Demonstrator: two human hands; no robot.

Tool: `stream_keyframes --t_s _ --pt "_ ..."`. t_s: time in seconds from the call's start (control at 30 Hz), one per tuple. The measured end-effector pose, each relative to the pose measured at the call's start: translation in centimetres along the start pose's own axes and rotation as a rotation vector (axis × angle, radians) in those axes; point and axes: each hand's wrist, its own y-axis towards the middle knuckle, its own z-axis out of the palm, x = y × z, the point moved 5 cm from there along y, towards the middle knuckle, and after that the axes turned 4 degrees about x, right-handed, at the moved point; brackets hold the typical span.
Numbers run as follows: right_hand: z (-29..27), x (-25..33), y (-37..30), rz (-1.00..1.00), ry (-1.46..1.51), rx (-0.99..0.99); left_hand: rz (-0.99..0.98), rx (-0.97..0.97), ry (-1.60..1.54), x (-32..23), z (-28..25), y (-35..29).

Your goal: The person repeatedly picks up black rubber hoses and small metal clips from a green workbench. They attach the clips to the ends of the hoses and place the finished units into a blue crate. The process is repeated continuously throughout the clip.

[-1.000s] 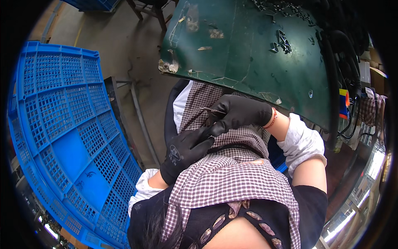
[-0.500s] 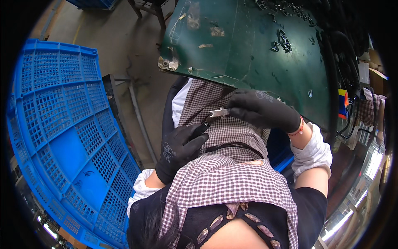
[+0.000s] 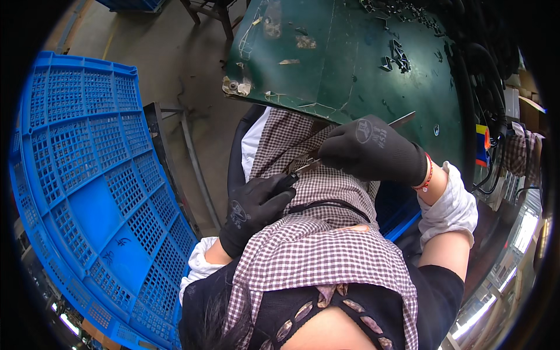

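My left hand [image 3: 254, 207], in a black glove, is closed round a black-handled tool [image 3: 293, 176]. A thin metal shaft or blade points from it toward the other hand; its exact kind does not show. In another black glove, my right hand [image 3: 373, 150] grips a narrow metal strip [image 3: 403, 119]. One end of the strip sticks out above the knuckles, over the table's near edge. The fingers hide its middle, and I cannot tell whether the tool touches it. Both hands are above the checked apron [image 3: 326, 256] on my lap.
A green table [image 3: 303, 73] stands ahead, with several small bent metal clips [image 3: 398, 58] on it and more toward its far right. A large blue plastic crate [image 3: 96, 210] is close on my left. Dark hoses [image 3: 490, 76] hang at the right.
My right hand has turned, and the strip's end now shows beyond its knuckles. The wider metal end that stuck out toward the left hand is largely hidden. My left hand has barely moved.
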Motion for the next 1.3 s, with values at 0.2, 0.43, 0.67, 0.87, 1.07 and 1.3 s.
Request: stream_keyframes --t_s 0.2,0.43,0.67,0.87,1.07,1.3 --pt "0.4 0.9 0.6 -0.030 -0.085 0.104 0.060 0.021 -0.011 -0.3 0.1 0.1" --pt "0.5 2.9 1.0 -0.115 -0.270 0.030 0.035 0.093 -0.082 -0.1 0.1 0.8" --pt "-4.8 -1.1 -1.5 0.124 -0.114 -0.213 -0.307 -0.117 0.118 2.5 -5.9 -2.3" --pt "-1.3 0.1 0.5 0.154 0.064 -0.309 -0.547 -0.381 0.079 -1.9 -21.9 -9.5" --pt "0.0 1.0 2.6 0.110 0.457 -0.524 -0.029 -0.446 -0.588 -3.4 -31.9 -18.4" --pt "1.5 1.1 1.1 -0.135 0.545 -0.219 -0.232 -0.331 -1.409 8.2 -30.4 -18.5"
